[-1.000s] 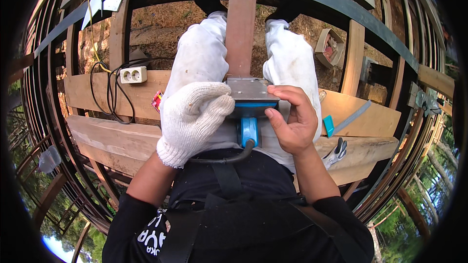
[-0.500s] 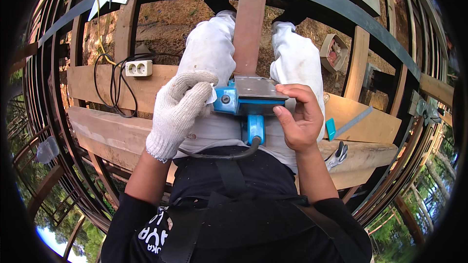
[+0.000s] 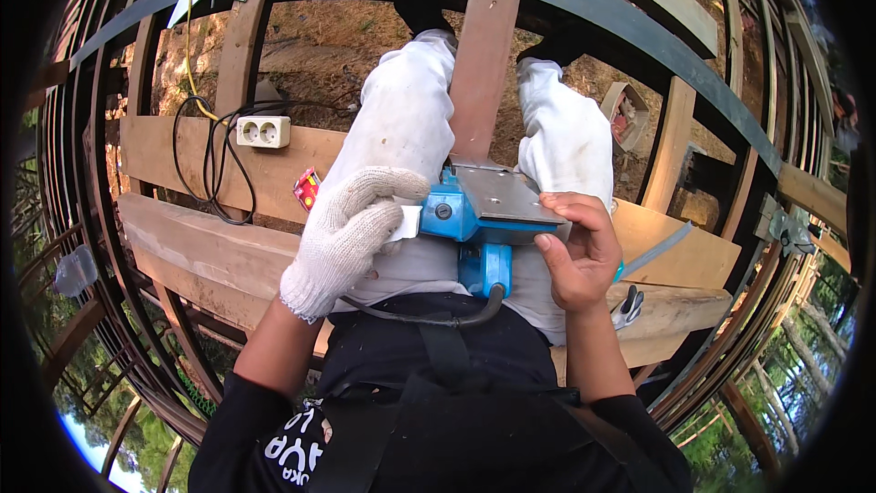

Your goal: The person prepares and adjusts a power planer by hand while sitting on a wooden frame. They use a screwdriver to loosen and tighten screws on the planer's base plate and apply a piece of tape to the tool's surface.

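A blue electric hand planer [image 3: 497, 219] lies across my lap with its flat metal sole facing up, its handle and black cord toward my belly. My right hand [image 3: 584, 251], bare, grips the right end of the planer between thumb and fingers. At the planer's left end, my left hand [image 3: 351, 228], in a white knitted glove, pinches a small flat white piece [image 3: 406, 224]. That piece is beside the blue housing; whether it touches cannot be made out. The planer's blade area is hard to see from here.
Wooden planks [image 3: 201, 237] run under and beside my legs. A white double socket [image 3: 263, 132] with coiled black cable sits left, near a red packet [image 3: 307, 188]. To the right lie a try square [image 3: 659, 254], a glove [image 3: 628, 308] and an open box [image 3: 625, 116].
The planer and my right hand have shifted slightly right and down in view. More of the white piece shows in my left hand, and the red packet has come into sight beside my leg.
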